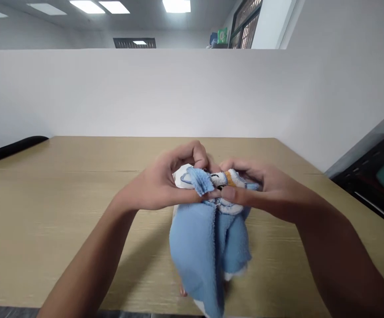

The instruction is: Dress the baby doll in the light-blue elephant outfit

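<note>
- Pinched between thumb and fingers of both hands, the blue cloth [193,243] is held at its gathered upper end, a little right of the frame's centre.
- Left hand [159,185]: the thumb lies straight along the near side of the bunched fabric, the index finger arches above it, and the grip is closed on the cloth (the other fingertips are hidden behind it).
- Right hand [271,190]: the thumb presses flat on the front of the bunch, its tip pointing left and close to the left thumb's end; the fingers curl behind, so this grip is closed on the cloth too.
- At the gathered end, between the hands, white patches with blue edging, a bit of orange and small black marks show.
- Below the hands, the cloth hangs in soft folds toward the bottom centre of the frame, with white showing at its lower edges (a small reddish thing peeks out beside it, too covered to identify).
- Under it all, a pale wooden table [62,225] fills the lower half.
- Behind the table, a white partition [145,92] spans the frame; bright ceiling lights [176,6] line the top, and a barred window [246,26] sits at upper right.
</note>
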`<act>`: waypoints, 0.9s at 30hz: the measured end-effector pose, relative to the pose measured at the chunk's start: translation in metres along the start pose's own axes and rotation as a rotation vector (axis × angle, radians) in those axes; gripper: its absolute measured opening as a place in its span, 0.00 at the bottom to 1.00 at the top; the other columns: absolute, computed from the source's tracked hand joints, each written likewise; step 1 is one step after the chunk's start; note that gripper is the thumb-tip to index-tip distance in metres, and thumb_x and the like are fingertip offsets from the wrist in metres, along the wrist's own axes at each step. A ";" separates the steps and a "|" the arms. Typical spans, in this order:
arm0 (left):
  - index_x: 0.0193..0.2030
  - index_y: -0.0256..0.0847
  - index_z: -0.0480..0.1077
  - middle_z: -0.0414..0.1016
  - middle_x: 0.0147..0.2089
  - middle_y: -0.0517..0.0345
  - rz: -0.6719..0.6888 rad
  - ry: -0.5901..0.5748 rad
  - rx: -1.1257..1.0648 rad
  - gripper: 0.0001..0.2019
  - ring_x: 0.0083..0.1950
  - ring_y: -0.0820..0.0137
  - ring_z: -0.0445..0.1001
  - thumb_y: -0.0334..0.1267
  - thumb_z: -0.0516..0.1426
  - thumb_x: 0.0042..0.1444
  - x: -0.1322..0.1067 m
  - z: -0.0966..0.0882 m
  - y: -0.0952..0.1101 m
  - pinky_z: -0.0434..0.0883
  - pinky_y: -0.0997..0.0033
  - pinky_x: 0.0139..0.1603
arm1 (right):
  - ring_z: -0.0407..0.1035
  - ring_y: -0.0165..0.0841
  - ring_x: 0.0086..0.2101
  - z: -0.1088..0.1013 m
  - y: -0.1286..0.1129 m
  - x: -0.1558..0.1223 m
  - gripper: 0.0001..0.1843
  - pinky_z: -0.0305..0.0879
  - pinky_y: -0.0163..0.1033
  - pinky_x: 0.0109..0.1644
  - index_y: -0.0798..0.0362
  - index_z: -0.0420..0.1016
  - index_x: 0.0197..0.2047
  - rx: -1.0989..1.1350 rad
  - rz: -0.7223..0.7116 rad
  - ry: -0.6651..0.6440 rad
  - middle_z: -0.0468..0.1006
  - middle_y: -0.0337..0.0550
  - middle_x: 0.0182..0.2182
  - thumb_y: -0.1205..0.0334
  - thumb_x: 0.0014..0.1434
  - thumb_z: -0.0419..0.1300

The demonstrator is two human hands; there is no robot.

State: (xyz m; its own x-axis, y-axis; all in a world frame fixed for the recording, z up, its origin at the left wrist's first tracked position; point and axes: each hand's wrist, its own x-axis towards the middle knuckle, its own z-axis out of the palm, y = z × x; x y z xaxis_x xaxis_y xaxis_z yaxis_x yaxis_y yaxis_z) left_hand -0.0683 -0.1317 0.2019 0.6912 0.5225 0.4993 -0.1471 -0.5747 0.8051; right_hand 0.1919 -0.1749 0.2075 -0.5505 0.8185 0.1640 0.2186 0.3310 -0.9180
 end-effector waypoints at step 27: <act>0.46 0.43 0.79 0.79 0.45 0.56 -0.075 -0.189 0.362 0.12 0.42 0.66 0.79 0.48 0.70 0.65 0.026 -0.039 -0.018 0.74 0.70 0.37 | 0.66 0.28 0.30 -0.012 0.037 0.045 0.17 0.66 0.33 0.32 0.46 0.69 0.37 0.181 -0.438 0.354 0.73 0.35 0.39 0.63 0.62 0.76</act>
State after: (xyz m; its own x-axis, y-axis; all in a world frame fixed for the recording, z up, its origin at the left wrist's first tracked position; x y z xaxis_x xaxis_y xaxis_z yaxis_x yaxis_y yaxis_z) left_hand -0.0754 -0.0835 0.2124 0.8131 0.4659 0.3490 0.1435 -0.7414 0.6555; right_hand 0.1848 -0.1202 0.1853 -0.2496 0.7409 0.6235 -0.1267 0.6133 -0.7796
